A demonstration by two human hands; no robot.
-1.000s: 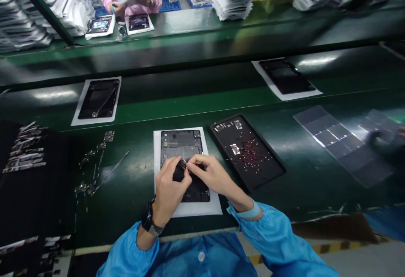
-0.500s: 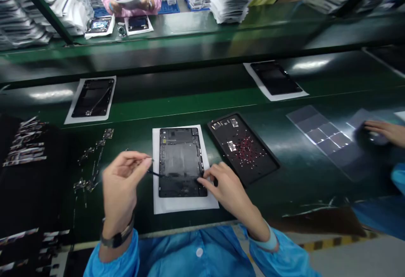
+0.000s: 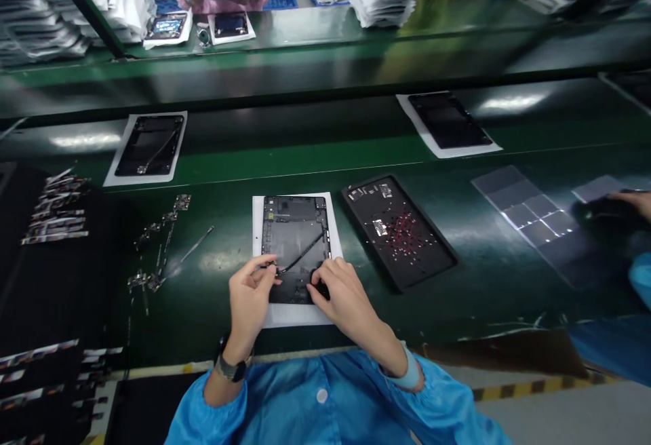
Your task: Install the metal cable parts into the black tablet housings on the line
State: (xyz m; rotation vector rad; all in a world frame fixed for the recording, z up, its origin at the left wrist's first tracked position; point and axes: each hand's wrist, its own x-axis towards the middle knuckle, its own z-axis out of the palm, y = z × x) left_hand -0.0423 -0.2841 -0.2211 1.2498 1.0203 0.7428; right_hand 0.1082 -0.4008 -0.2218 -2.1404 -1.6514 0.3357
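Observation:
A black tablet back housing (image 3: 292, 228) lies on a white sheet (image 3: 300, 316) in front of me. My left hand (image 3: 251, 292) is closed over the housing's lower left, thumb and fingertips pinching one end of a thin black flat cable (image 3: 306, 252). The cable runs slantwise up to the housing's right edge. My right hand (image 3: 340, 292) rests at the lower right of the housing with curled fingers, thumb near forefinger. What lies between those fingers, if anything, is hidden.
Right of the housing lies a black tray (image 3: 427, 275) of small red-wired parts. Small circuit boards (image 3: 145, 279) and a thin strip (image 3: 198, 245) lie at left. Other housings (image 3: 450, 123) sit farther back. Clear film sheets (image 3: 539, 218) lie near a co-worker's hand (image 3: 635, 201); another person stands opposite.
My left hand has moved right, over the housing, with the cable, which now stretches across it. My right hand has shifted slightly left and its fingers stay curled.

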